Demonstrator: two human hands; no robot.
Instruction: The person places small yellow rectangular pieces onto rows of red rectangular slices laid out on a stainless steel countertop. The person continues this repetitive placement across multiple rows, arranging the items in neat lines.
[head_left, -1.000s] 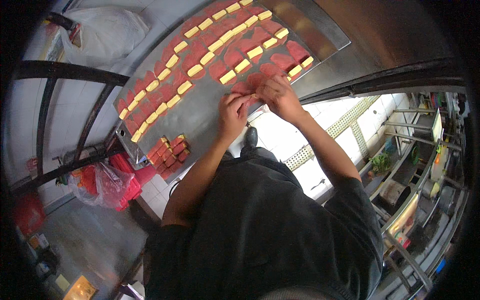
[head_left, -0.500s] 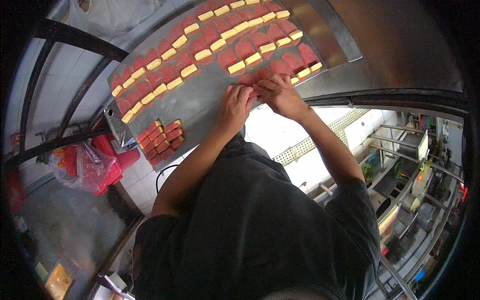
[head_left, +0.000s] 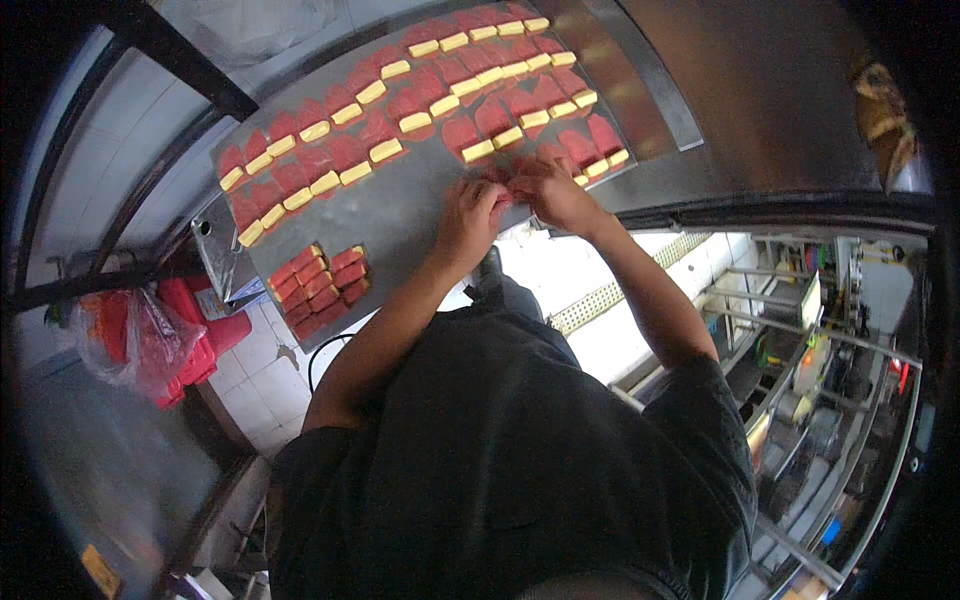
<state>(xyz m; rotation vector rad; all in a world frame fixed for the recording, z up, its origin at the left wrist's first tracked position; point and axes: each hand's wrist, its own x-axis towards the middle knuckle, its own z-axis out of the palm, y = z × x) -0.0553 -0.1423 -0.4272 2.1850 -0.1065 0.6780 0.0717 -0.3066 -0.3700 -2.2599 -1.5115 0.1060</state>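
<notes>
At the near edge of a metal tray, my left hand and my right hand meet with bent fingers. Both grip a thin red meat slice, mostly covered by the fingertips. Rows of similar meat slices cover the far part of the tray, most with a pale yellow block at the near end. Left of my left hand, finished-looking meat rolls sit in a tight group on the tray's near left corner, yellow showing at some ends.
A steel counter extends to the right, with a brown and yellow object on it. Red plastic containers and a clear bag are at left. Metal racks stand at lower right, below the counter's edge.
The view has shifted slightly, bringing the brown and yellow object into sight at right. Both hands stay together on the meat slice, their fingers a little repositioned.
</notes>
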